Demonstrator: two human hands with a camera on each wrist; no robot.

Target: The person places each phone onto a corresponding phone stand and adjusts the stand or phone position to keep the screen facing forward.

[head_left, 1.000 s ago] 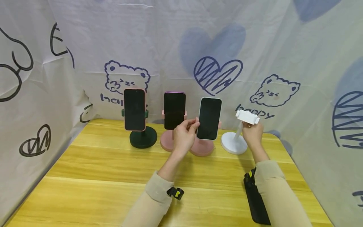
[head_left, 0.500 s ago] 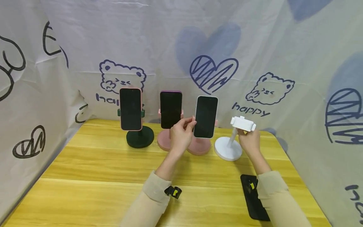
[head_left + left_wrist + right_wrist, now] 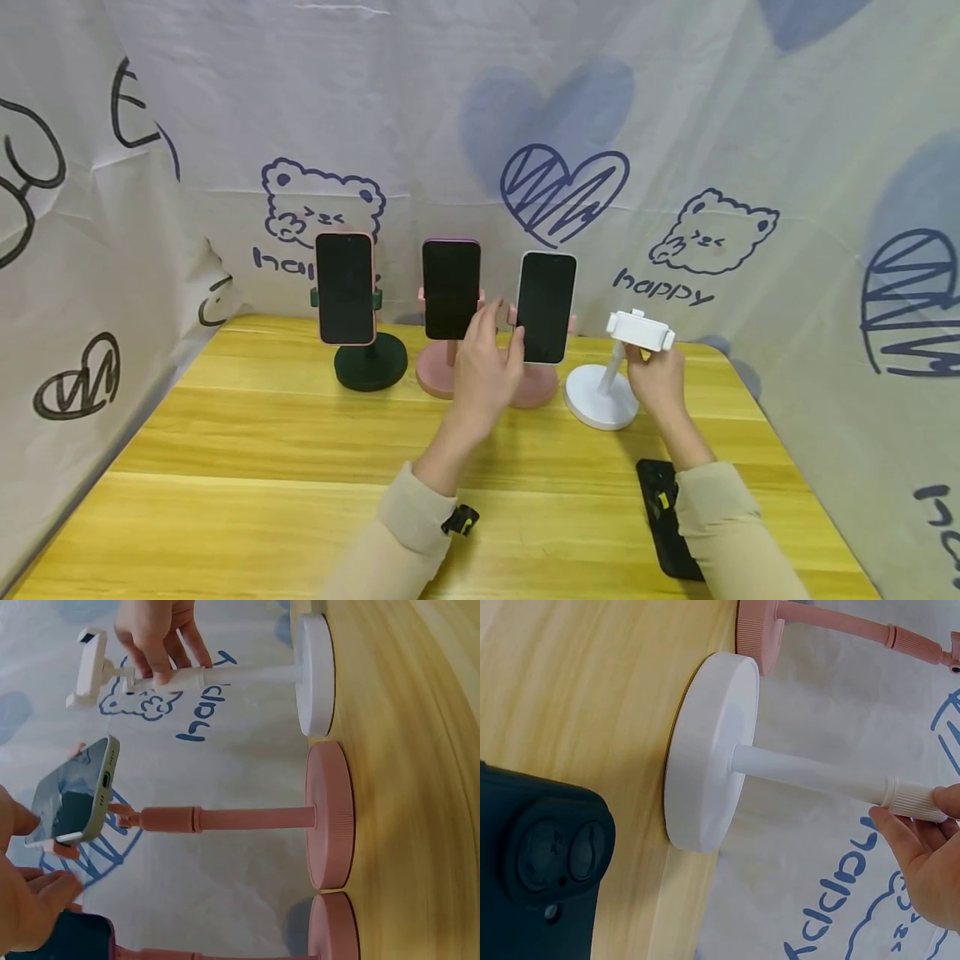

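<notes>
My right hand (image 3: 658,379) grips the white phone stand (image 3: 600,398) by its upper stem, under the holder. In the right wrist view its fingertips pinch the ribbed collar (image 3: 915,802). My left hand (image 3: 483,367) has its fingers spread beside a light-edged phone (image 3: 546,308). That phone sits upright in a pink stand (image 3: 534,385). In the left wrist view the left thumb (image 3: 22,819) is right at the phone's edge, the other fingers apart from it. The white stand's holder (image 3: 640,331) bears no phone.
Left of my hands, a purple-edged phone (image 3: 452,287) stands in a second pink stand (image 3: 433,368) and a pink-edged phone (image 3: 345,287) in a dark green stand (image 3: 371,362). A black phone (image 3: 663,525) lies face down, partly under my right sleeve. Printed cloth (image 3: 420,100) hangs behind.
My left fingers have let go of the pink stand's holder at the phone's left edge and spread. My right hand has brought the white stand slightly nearer and tilted its holder.
</notes>
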